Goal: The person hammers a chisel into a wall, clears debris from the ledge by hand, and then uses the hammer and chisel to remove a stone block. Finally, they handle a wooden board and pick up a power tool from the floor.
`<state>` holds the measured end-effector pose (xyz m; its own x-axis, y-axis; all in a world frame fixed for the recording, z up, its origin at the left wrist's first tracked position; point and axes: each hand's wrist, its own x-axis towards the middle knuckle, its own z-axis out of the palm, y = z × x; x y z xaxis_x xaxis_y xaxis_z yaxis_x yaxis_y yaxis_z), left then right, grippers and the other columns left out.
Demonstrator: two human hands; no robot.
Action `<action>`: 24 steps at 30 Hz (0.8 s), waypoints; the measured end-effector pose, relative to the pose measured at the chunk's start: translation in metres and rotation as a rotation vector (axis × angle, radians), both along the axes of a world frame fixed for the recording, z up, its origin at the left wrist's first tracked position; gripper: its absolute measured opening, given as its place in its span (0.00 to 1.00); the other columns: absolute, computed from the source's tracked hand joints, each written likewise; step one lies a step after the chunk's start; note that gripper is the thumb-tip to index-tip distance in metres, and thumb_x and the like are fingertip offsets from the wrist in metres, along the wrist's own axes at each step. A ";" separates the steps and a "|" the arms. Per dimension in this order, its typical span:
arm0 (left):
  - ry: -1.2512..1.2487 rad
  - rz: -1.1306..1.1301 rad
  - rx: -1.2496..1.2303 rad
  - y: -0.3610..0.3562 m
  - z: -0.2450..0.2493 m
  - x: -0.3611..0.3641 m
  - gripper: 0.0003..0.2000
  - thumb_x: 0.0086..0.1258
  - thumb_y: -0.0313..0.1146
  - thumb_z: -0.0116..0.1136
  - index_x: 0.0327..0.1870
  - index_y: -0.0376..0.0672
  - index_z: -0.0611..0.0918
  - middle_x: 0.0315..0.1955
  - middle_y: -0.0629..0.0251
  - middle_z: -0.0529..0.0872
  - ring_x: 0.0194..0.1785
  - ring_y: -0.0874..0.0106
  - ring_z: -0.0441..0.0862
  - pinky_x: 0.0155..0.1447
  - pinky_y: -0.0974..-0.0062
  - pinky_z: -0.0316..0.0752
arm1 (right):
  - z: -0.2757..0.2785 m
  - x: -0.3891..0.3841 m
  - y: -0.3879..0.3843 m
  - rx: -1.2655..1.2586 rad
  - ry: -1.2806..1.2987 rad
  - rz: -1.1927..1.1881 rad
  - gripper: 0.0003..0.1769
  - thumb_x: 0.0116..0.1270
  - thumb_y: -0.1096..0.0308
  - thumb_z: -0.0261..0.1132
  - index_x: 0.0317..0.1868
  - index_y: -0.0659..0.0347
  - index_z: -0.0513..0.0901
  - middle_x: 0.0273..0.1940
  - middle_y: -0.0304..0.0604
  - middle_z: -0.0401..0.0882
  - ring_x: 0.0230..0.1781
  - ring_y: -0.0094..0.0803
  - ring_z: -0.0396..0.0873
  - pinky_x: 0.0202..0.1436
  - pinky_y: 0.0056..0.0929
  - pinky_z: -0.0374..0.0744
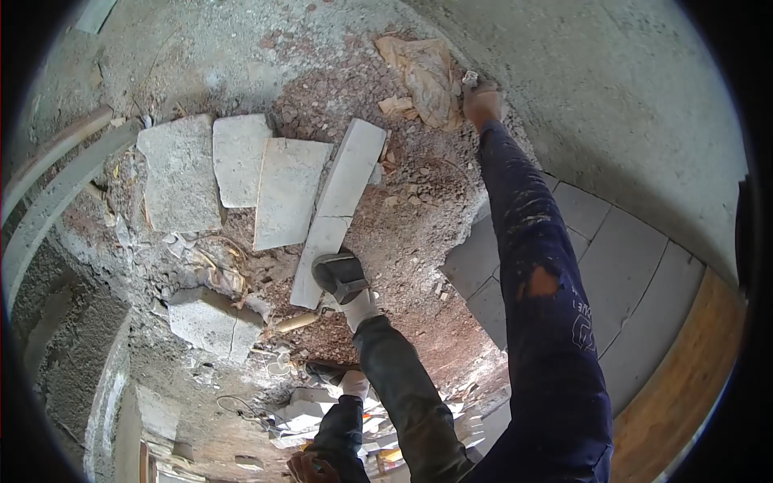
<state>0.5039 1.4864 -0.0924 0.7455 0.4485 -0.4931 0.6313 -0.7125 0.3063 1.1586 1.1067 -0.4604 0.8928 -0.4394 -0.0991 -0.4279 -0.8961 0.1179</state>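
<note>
My right arm, in a dark, paint-stained sleeve with a hole in it, reaches far forward along the concrete wall (pixel 620 97). At its end my right hand (pixel 483 105) is closed around a small pale chunk (pixel 470 78) that looks like broken mortar or stone. Just left of that hand lies a crumpled tan sack (pixel 427 76) on the rubble. Low in the view my left hand (pixel 312 468) is beside my left leg, partly cut off by the frame edge; its fingers are too unclear to read.
My shoe (pixel 342 276) rests on a long, cracked pale block (pixel 346 177). Left of it lie several slabs (pixel 181 173) and a broken block (pixel 213 326). Grey blocks (pixel 628 249) and a wooden board (pixel 692 362) line the right. Curved beams (pixel 64 189) stand at far left.
</note>
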 end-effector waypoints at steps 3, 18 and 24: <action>0.044 -0.001 -0.017 -0.001 -0.001 0.001 0.02 0.60 0.26 0.52 0.29 0.39 0.76 0.27 0.53 0.75 0.36 0.51 0.74 0.44 0.52 0.69 | 0.016 -0.016 -0.003 0.218 -0.002 0.036 0.24 0.65 0.54 0.65 0.54 0.61 0.78 0.46 0.57 0.84 0.49 0.53 0.82 0.56 0.46 0.76; -0.266 0.206 -0.149 0.016 0.043 -0.005 0.06 0.57 0.24 0.58 0.36 0.41 0.81 0.34 0.55 0.85 0.41 0.52 0.82 0.49 0.57 0.77 | 0.246 -0.243 0.159 1.368 0.250 -0.639 0.14 0.71 0.70 0.54 0.55 0.64 0.75 0.38 0.40 0.76 0.36 0.32 0.78 0.45 0.41 0.84; -0.317 0.746 -0.428 0.021 0.052 -0.076 0.11 0.62 0.36 0.64 0.37 0.38 0.85 0.31 0.54 0.86 0.37 0.59 0.86 0.44 0.62 0.79 | 0.337 -0.370 0.251 1.755 0.714 -0.389 0.06 0.68 0.74 0.55 0.41 0.62 0.78 0.34 0.42 0.77 0.34 0.32 0.80 0.37 0.35 0.82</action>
